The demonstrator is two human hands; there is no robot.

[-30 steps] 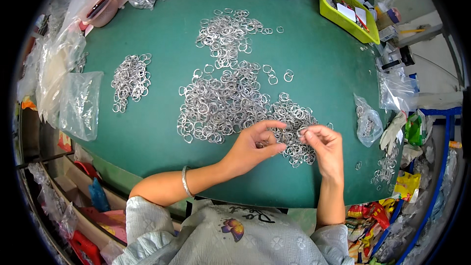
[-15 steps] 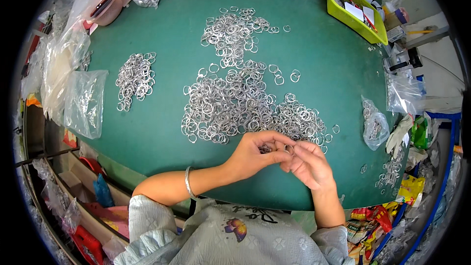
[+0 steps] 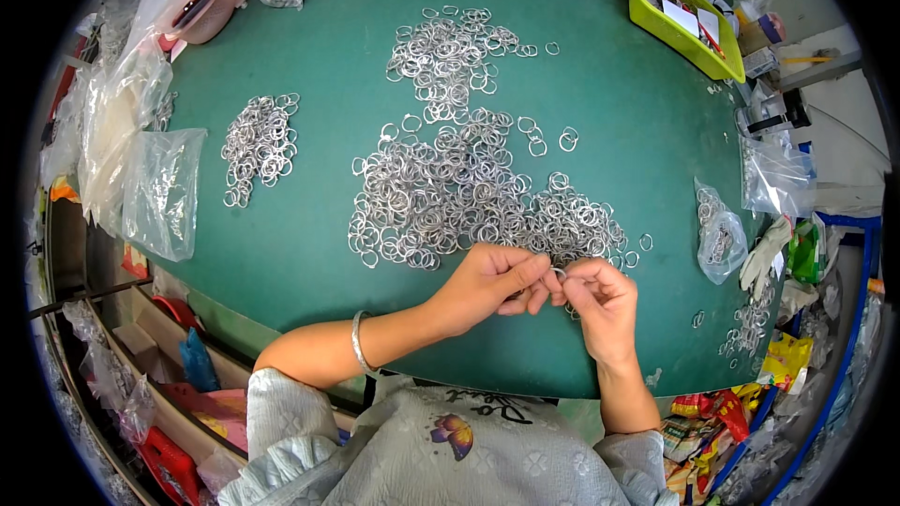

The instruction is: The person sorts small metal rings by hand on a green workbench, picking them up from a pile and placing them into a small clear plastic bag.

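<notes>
Close to the table's near edge, my left hand [image 3: 487, 287] and my right hand [image 3: 605, 311] meet at the fingertips. Between them is a small silvery metal ring [image 3: 560, 273], pinched by both hands. The curled fingers of my left hand mostly hide its palm. Just beyond my hands spreads a large pile of the same metal rings [image 3: 431, 192], reaching right behind my fingers. A second heap of rings [image 3: 445, 56] adjoins it on the far side, and a smaller heap [image 3: 260, 145] lies apart at the left.
The green tabletop [image 3: 319, 281] carries everything. Clear plastic bags [image 3: 161, 192] line its left edge, near a pink bowl [image 3: 206, 14]. At the far right stands a yellow-green basket [image 3: 680, 33] with tools. A bag of rings [image 3: 720, 242] and loose rings [image 3: 750, 323] lie at right.
My left thumb and fingers have closed in over the rings seen in that palm earlier. The ring between my hands now shows more clearly; both hands have shifted slightly.
</notes>
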